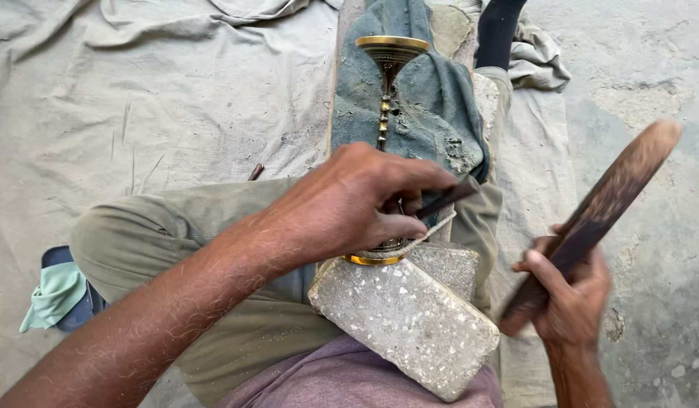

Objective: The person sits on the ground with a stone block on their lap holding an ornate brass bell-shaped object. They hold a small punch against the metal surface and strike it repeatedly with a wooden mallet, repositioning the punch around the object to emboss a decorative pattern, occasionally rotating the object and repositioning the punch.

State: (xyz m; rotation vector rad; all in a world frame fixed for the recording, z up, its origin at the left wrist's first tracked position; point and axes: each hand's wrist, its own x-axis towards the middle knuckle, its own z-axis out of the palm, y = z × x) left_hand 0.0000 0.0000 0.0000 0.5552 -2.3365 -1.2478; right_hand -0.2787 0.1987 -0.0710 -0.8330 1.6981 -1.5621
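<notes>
My left hand (357, 204) pinches a thin dark metal punch (449, 198) against the base of a brass stand (387, 83). The stand lies along my leg on a grey-blue cloth (432, 98), its flared top pointing away and its round base (376, 255) hidden partly under my fingers. My right hand (568, 295) grips a long dark wooden mallet (602, 208), raised to the right of the stand and blurred. A speckled stone slab (406, 321) rests on my lap just below the brass base.
A grey canvas sheet (137, 98) covers the ground on the left. Bare concrete floor (652, 75) lies to the right. A blue and green cloth bundle (58, 295) sits beside my left knee. A small dark stick (255, 171) lies on the sheet.
</notes>
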